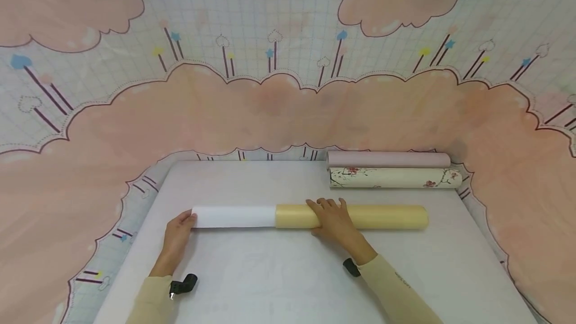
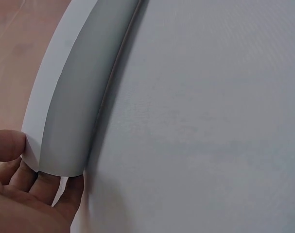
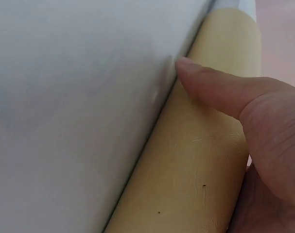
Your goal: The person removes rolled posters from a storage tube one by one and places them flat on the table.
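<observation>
A white paper roll [image 1: 234, 217] lies crosswise on the table, its right end meeting a yellow roll [image 1: 391, 217] in one line. Whether the white one runs inside the yellow one cannot be seen. At the white roll's left end, my left hand [image 1: 179, 231] holds the rim. In the left wrist view, the thumb [image 2: 6, 144] is at its outer edge and the other fingers are at and under the end. My right hand [image 1: 335, 221] grips the yellow roll left of its middle, with the thumb [image 3: 210, 85] along the near side and fingers over the far side.
Behind the yellow roll, a cream roll with a red blossom print [image 1: 396, 178] and a pale pink roll [image 1: 389, 159] lie side by side at the table's back right. The white table [image 1: 270, 279] meets a cloud-patterned cloth [image 1: 279, 114] at the back and sides.
</observation>
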Motion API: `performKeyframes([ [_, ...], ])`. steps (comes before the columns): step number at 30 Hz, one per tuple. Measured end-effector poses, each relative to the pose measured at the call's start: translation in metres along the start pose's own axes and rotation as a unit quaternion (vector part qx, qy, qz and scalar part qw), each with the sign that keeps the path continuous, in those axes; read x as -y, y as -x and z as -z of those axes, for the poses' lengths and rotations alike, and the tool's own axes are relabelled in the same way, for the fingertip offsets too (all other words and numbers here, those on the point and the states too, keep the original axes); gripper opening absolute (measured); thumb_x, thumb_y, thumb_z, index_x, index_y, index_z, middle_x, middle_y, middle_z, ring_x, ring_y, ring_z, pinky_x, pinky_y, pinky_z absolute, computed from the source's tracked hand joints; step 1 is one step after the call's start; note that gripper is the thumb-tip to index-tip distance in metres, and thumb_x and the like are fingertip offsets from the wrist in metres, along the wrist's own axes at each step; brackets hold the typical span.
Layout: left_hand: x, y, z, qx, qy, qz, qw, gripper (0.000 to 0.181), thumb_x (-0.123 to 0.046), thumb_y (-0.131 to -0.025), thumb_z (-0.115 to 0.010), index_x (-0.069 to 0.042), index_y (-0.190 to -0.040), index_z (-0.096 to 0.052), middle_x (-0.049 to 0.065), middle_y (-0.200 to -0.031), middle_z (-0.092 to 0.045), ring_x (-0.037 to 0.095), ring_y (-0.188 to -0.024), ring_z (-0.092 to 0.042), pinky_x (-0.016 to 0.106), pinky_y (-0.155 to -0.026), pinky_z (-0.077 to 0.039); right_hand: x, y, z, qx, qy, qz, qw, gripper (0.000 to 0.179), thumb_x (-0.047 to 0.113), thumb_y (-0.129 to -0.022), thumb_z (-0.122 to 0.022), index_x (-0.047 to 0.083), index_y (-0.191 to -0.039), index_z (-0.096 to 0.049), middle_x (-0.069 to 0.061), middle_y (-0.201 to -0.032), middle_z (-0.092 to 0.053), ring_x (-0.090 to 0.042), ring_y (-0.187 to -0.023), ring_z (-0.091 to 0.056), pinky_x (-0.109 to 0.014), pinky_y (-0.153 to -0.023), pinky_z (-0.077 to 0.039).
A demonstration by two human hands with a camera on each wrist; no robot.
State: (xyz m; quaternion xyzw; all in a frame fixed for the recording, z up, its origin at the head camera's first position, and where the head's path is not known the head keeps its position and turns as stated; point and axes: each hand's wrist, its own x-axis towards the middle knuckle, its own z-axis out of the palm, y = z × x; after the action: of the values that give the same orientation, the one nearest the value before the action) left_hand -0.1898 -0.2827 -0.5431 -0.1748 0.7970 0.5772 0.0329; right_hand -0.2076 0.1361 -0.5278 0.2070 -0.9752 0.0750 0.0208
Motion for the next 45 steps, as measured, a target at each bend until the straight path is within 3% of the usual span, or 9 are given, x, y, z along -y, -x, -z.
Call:
performKeyframes([
  [7, -0.002, -0.002, 0.008, -0.008, -0.003, 0.003, 1.0, 0.055, -0.024, -0.106, -0.039, 0.009, -0.149, -0.03, 0.026, -0.158, -0.026, 0.039, -0.149, -0.023, 0.05, -0.12, -0.026, -0.002, 0.001, -0.003, -0.019, 0.01, 0.013, 0.9997, 0.083, 0.039, -0.073, -0.085, 0.019, -0.144, -0.048, -0.008, -0.124, -0.063, -0.031, -0.113, -0.059, -0.056, -0.097, -0.043],
  [18, -0.006, -0.001, 0.015, -0.014, -0.003, 0.006, 0.9999, 0.056, -0.026, -0.106, -0.038, 0.007, -0.15, -0.028, 0.026, -0.158, -0.027, 0.04, -0.148, -0.025, 0.052, -0.118, -0.028, -0.005, -0.002, 0.001, -0.019, -0.007, 0.022, 0.9996, 0.079, 0.038, -0.074, -0.085, 0.024, -0.143, -0.05, -0.008, -0.123, -0.063, -0.033, -0.114, -0.058, -0.056, -0.096, -0.043],
  [32, 0.005, 0.005, 0.03, -0.019, 0.037, 0.016, 0.999, 0.058, -0.027, -0.106, -0.037, 0.005, -0.152, -0.024, 0.023, -0.16, -0.023, 0.036, -0.149, -0.022, 0.051, -0.12, -0.023, -0.009, 0.004, 0.002, -0.01, -0.002, 0.015, 0.9998, 0.08, 0.039, -0.072, -0.086, 0.025, -0.143, -0.05, -0.009, -0.123, -0.064, -0.034, -0.115, -0.059, -0.057, -0.096, -0.044],
  [45, 0.009, 0.008, 0.042, -0.043, 0.056, 0.021, 0.9973, 0.059, -0.033, -0.106, -0.035, 0.002, -0.153, -0.025, 0.018, -0.162, -0.023, 0.034, -0.15, -0.022, 0.049, -0.122, -0.022, -0.023, 0.015, 0.008, -0.041, 0.015, 0.009, 0.999, 0.082, 0.035, -0.071, -0.087, 0.027, -0.143, -0.049, -0.009, -0.122, -0.063, -0.035, -0.113, -0.059, -0.058, -0.096, -0.043],
])
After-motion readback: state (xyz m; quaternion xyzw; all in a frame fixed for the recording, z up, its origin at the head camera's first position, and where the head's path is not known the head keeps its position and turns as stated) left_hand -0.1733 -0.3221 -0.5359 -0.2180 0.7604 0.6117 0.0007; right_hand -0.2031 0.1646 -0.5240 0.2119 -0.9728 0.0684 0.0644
